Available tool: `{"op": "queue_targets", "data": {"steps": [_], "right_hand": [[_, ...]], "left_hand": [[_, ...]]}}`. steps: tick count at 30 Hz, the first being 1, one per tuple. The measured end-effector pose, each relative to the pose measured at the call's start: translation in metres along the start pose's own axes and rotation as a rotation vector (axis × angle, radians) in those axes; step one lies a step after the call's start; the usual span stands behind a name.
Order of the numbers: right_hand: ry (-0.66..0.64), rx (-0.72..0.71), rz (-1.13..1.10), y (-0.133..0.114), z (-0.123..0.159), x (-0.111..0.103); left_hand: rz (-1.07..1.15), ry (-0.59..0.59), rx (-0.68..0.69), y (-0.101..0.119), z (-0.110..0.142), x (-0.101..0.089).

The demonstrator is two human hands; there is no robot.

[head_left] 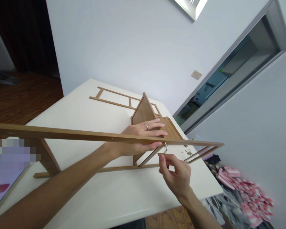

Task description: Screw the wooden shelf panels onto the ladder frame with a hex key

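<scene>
A ladder-like wooden frame (85,133) stands on its long edge across the white table (105,194). My left hand (143,132) reaches behind its upper rail, fingers stretched over a wooden panel (143,111) that stands up against the frame; it grips the panel near the joint. Below the rail, my right hand (175,171) pinches a small silver hex key (166,148), its bent end up at the crossbar joint. Whether the key sits in a screw is too small to tell. Behind lies another wooden panel (173,130), partly hidden.
A second ladder-like frame (114,101) lies flat at the table's back. Several small screws (188,152) lie on the right. A device with a lit, blurred screen (7,178) is at the left. Striped clothes (248,190) and bags are heaped beyond the table's right edge.
</scene>
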State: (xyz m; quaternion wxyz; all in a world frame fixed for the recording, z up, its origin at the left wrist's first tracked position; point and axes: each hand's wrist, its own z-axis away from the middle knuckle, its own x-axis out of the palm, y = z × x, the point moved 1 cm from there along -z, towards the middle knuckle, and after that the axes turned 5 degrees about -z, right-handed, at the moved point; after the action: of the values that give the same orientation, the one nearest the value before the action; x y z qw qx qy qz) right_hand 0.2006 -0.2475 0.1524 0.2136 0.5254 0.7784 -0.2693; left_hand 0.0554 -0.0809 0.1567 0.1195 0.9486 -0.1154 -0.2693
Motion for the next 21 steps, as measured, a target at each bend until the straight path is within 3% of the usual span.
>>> {"op": "queue_targets", "data": {"steps": [21], "right_hand": [[0.001, 0.048, -0.020, -0.0007, 0.0016, 0.0047]], "left_hand": [[0.020, 0.001, 0.003, -0.0004, -0.0007, -0.0004]]}}
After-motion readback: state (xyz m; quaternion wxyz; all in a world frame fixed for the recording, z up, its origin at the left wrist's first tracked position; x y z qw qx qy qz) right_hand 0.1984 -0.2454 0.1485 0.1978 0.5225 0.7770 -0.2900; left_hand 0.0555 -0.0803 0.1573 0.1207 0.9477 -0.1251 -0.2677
